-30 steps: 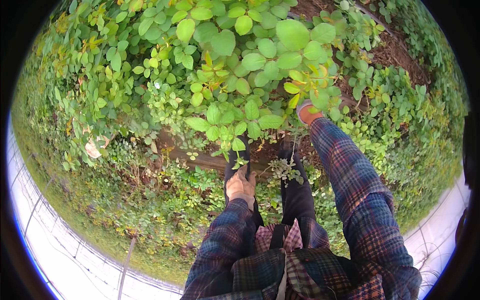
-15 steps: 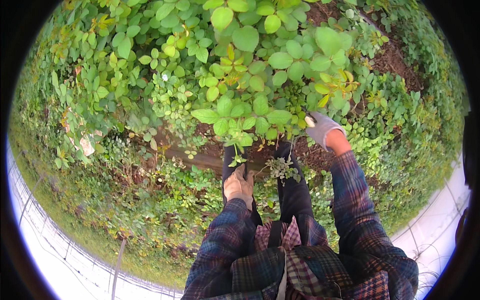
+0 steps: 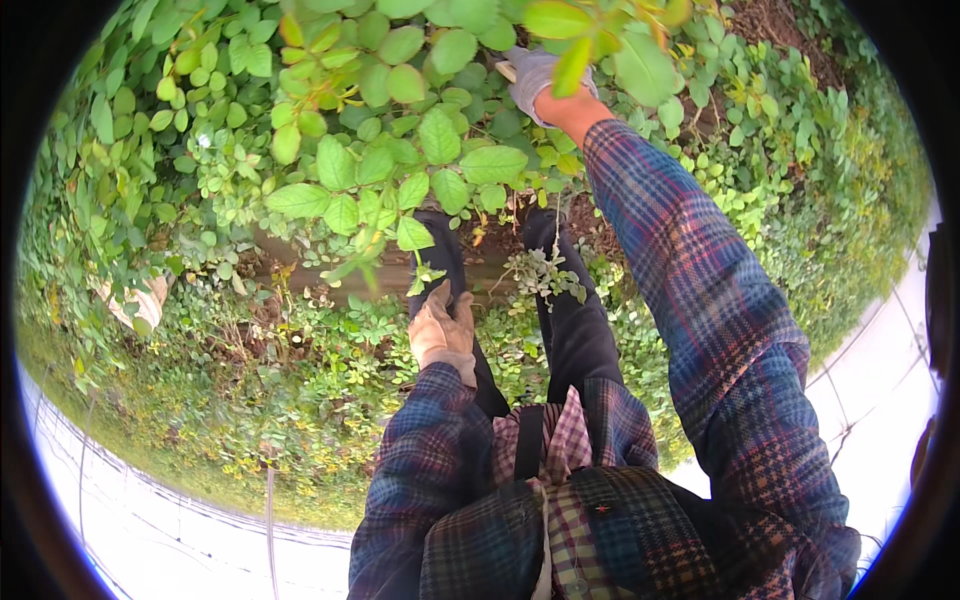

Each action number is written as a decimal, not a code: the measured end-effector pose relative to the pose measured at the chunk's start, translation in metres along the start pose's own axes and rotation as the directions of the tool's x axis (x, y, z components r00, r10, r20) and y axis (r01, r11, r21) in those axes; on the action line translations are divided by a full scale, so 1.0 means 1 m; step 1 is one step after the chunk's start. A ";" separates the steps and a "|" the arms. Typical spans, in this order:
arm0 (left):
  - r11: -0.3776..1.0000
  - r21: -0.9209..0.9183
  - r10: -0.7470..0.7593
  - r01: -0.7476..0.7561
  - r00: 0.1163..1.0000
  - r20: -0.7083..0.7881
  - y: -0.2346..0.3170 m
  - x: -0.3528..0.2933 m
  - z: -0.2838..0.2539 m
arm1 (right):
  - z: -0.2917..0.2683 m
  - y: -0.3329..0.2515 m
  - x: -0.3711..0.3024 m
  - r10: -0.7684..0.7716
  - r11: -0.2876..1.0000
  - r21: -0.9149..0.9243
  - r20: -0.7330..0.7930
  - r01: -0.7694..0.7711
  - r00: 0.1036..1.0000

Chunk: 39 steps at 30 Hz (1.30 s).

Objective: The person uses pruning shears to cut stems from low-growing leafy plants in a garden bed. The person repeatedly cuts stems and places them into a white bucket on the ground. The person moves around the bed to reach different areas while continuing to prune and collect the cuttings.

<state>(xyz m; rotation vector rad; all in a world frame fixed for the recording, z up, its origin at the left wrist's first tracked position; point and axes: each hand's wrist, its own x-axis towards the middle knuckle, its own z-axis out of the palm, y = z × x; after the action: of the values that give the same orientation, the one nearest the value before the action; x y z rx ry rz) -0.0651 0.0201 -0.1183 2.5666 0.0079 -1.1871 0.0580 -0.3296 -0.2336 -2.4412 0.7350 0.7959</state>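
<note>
My left hand [image 3: 443,328], in a tan glove, is low in front of my legs with fingers curled. Just beyond its fingertips is the small leafy tip [image 3: 426,278] of a green shoot; I cannot make out what, if anything, the fingers hold. My right hand [image 3: 540,84], in a grey glove, reaches far forward into the leaves. It is closed around a small tool with a pale handle [image 3: 507,70], whose working end is hidden by foliage. Broad toothed leaves [image 3: 440,137] hang between the two hands.
A wilted grey-green sprig [image 3: 546,274] hangs before my right leg. Behind it runs a brown board-like edge [image 3: 370,278]. Dense bushes surround me, with bare soil [image 3: 790,35] at the far right. A pale crumpled piece [image 3: 140,302] lies among the left leaves.
My right hand has moved forward and left, deeper into the foliage, with the arm stretched out. The whole view has shifted; my left hand stays by the shoot tip.
</note>
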 end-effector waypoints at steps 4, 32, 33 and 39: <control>0.997 -0.074 -0.022 0.022 1.000 -0.004 -0.003 0.004 0.006 | 0.022 0.015 0.013 -0.235 0.972 -0.043 -0.225 0.231 0.946; 0.932 -0.351 -0.061 0.091 0.994 0.096 0.016 0.002 -0.001 | -0.060 -0.006 -0.043 -0.196 0.978 -0.049 0.098 0.201 0.976; 0.869 -0.458 -0.118 0.187 0.977 0.175 0.027 0.002 -0.005 | -0.058 -0.011 -0.043 -0.218 0.971 -0.085 0.062 0.223 0.974; 0.855 -0.415 0.374 -0.312 0.924 0.076 0.127 0.006 -0.056 | -0.013 -0.045 -0.044 -0.318 0.940 -0.050 0.224 0.336 0.921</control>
<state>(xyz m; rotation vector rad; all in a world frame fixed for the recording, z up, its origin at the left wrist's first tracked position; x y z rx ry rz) -0.0026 -0.0857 -0.0530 2.0129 -0.2165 -1.1066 0.0597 -0.2885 -0.1842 -2.4146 0.2049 0.9495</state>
